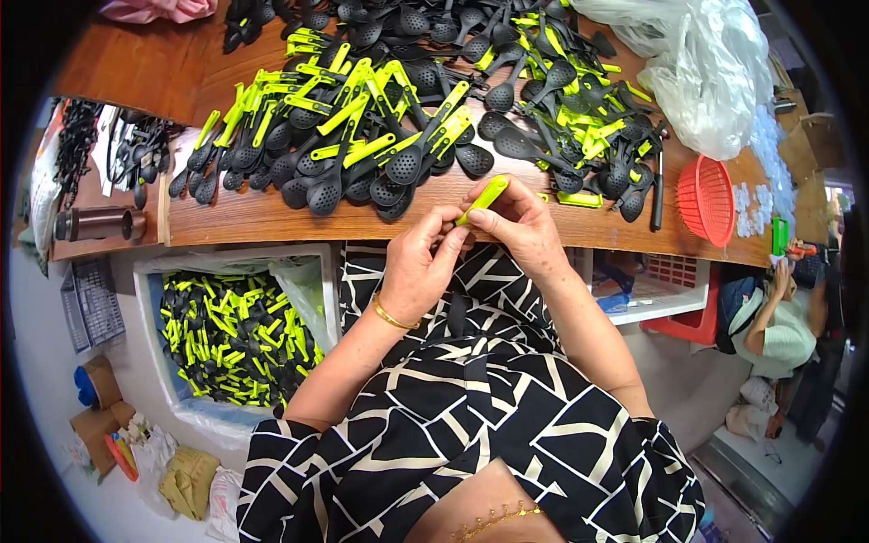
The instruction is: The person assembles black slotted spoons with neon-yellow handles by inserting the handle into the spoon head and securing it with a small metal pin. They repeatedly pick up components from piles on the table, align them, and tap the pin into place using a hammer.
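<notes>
At the table's front edge, both my hands meet around a lime-green utensil handle, which is tilted with its upper end to the right. My right hand is closed on it, thumb lying along its near side. My left hand pinches at its lower end, where my fingers hide what is there. Just beyond my hands lie black slotted spoons with lime-green handles, heaped together. One black spoon head rests close to my left fingertips, and a loose lime-green handle lies right of my right hand.
A red plastic basket and a clear plastic bag are at the table's right. Left below the table, a white-rimmed bin holds many black and green pieces. A dark cylinder lies far left. Another person works at the right.
</notes>
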Tool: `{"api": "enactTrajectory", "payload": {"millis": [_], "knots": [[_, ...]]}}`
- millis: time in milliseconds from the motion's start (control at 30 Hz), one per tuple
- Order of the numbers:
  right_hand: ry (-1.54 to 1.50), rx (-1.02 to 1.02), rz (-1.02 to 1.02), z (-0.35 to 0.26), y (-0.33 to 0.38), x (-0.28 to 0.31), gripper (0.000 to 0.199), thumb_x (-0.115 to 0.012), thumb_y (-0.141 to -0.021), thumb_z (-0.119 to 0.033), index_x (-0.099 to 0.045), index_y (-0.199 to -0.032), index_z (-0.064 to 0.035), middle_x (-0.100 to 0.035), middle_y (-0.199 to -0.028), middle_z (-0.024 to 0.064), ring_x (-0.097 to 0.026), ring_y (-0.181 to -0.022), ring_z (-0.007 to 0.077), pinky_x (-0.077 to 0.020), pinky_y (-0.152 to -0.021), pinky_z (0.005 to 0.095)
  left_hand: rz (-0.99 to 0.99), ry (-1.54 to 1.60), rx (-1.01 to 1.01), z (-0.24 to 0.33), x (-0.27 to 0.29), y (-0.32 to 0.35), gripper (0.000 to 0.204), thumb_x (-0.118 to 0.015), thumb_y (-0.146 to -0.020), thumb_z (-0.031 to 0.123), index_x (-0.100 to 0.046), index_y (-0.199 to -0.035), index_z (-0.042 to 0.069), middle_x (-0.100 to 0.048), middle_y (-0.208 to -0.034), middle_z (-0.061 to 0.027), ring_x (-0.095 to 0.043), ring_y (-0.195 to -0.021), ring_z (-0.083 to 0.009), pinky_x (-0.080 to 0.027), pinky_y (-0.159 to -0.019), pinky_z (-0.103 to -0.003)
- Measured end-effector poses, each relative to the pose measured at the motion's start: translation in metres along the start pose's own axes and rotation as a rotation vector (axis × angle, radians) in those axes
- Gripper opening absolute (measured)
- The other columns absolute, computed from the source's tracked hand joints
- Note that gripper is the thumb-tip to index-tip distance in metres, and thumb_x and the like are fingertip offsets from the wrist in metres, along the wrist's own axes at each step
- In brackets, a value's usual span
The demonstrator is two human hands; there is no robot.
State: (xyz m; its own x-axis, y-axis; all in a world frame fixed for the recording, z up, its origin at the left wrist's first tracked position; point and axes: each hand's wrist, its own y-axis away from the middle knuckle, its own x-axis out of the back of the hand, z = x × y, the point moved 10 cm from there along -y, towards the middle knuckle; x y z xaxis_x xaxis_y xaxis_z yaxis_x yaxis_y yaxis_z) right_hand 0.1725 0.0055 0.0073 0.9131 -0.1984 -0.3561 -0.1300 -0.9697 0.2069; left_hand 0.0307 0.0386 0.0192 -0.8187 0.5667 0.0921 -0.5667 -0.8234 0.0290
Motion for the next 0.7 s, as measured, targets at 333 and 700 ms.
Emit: {"api": "enactTrajectory", "payload": {"millis": [333, 700], "knots": [[0.416, 0.255, -0.013, -0.025, 0.019, -0.001, 0.019, -0.08, -0.091, -0.004, -0.073, -0.108, -0.0012, -0.075, -0.108, 0.0058, -0.069, -0.103, 0.0117, -0.0555, -0.094, 0.028, 0.029, -0.502, -0.281, 0.054, 0.027, 0.005, 0.023, -0.075, -0.094, 0.009, -0.074, -0.116, 0.004, -0.077, -0.101, -0.0118, -0.075, -0.091, -0.0278, -0.056, -0.081, -0.037], [1.357, 0.701, 0.125, -0.075, 0.009, -0.004, 0.035, -0.086, -0.081, -0.02, -0.074, -0.113, -0.0124, -0.072, -0.109, 0.0049, -0.064, -0.107, 0.0289, -0.0492, -0.093, 0.0424, 0.339, -0.87, -0.083, -0.032, 0.191, 0.129, 0.024, -0.075, -0.09, 0.007, -0.074, -0.113, 0.004, -0.075, -0.105, -0.0151, -0.07, -0.097, -0.036, -0.054, -0.088, -0.044]]}}
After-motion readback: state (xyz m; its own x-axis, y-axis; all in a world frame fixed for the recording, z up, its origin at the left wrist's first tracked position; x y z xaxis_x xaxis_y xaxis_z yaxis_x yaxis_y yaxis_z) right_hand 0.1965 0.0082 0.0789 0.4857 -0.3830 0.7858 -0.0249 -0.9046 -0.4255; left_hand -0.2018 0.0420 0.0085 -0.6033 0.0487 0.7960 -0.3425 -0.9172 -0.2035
